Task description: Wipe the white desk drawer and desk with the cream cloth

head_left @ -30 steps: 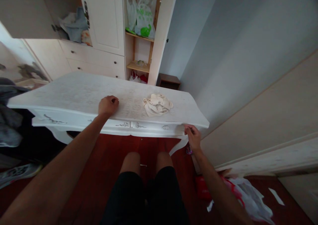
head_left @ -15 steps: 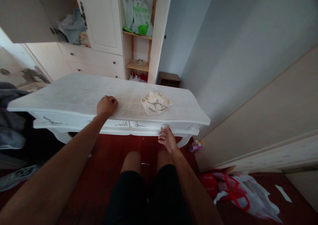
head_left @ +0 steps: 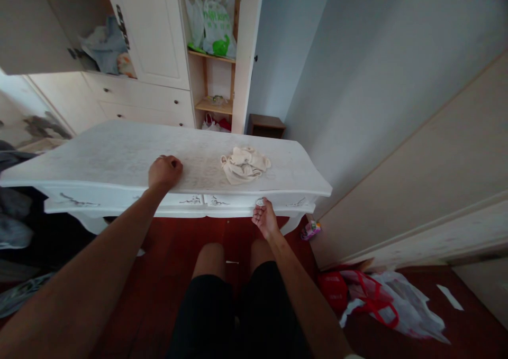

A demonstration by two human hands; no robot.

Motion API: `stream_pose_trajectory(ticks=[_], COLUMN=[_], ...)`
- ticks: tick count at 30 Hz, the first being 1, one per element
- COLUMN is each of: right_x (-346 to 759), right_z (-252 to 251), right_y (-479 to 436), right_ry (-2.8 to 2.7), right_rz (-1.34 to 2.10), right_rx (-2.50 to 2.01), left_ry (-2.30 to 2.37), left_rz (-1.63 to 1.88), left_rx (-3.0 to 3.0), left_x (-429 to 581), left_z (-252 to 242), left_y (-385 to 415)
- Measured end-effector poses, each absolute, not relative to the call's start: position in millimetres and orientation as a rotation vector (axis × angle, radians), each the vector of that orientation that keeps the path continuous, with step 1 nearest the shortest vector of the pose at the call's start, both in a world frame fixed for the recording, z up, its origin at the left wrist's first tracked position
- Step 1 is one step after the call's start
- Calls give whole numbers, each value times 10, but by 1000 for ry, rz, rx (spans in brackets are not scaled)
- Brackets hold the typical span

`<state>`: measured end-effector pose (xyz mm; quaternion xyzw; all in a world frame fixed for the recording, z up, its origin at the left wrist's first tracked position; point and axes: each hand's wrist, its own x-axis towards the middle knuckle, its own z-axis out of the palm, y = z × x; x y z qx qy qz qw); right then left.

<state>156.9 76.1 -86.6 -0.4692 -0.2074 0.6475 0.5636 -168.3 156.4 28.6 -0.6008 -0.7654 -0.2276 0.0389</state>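
A white dressing table (head_left: pixel 99 155) with a worn, dusty top stands in front of me. My left hand (head_left: pixel 164 171) rests on its front edge, fingers curled shut with nothing seen in them. My right hand (head_left: pixel 263 217) is below the tabletop, palm up, with its fingers closed on the small drawer knob (head_left: pixel 260 202) of the right drawer. A crumpled cream cloth (head_left: pixel 244 164) lies on the tabletop, just above and behind the right hand.
A white wardrobe (head_left: pixel 159 36) with open shelves and hanging plastic bags (head_left: pixel 212 20) stands behind the table. A small dark stool (head_left: pixel 265 125) sits in the corner. Red and white bags (head_left: pixel 381 303) lie on the red floor at right. A small pink object (head_left: pixel 310 230) lies by the table leg.
My right hand moved from the table's right end to the drawer front, then closed on the knob. The left hand stayed put. The view shifted slightly.
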Motion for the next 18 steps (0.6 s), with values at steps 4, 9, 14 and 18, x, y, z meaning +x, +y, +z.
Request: stream_pose_trajectory(ticks=[4, 9, 14, 18], right_x=[1553, 1554, 1580, 1622], right_z=[-889, -907, -886, -871], right_y=[646, 374, 69, -177], right_ry=[-420, -375, -347, -367], right_rz=[1518, 1511, 1529, 1529], right_rx=[-1085, -1065, -1149, -1180], left_ry=[-2359, -2363, -2373, -2373], left_rz=[-691, -722, -687, -705], left_rx=[-1836, -1831, -1821, -1818], left_x=[-1696, -1705, -1692, -1691], left_z=[279, 267, 271, 270], left_y=[1574, 1574, 1567, 1570])
